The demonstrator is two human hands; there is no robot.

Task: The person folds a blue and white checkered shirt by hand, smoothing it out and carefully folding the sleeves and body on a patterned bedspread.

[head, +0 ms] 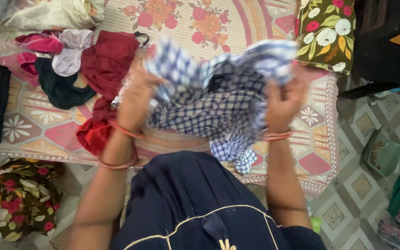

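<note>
Navy garment with pale piping point(200, 203), worn by the person, fills the lower frame. Bed sheet, floral and geometric print point(47, 129), spread flat beneath everything. Blue-and-white checked shirt point(218, 102), bunched and lifted above the sheet, held between both hands. Heap of clothes point(70, 65), maroon, pink, white and dark pieces, at the sheet's left. Flowered pillow point(326, 32), upper right corner. Left hand point(135, 99), fingers closed on the shirt's left edge. Right hand point(283, 104), fingers closed on its right edge. Orange bangles point(276, 136) at both wrists.
</note>
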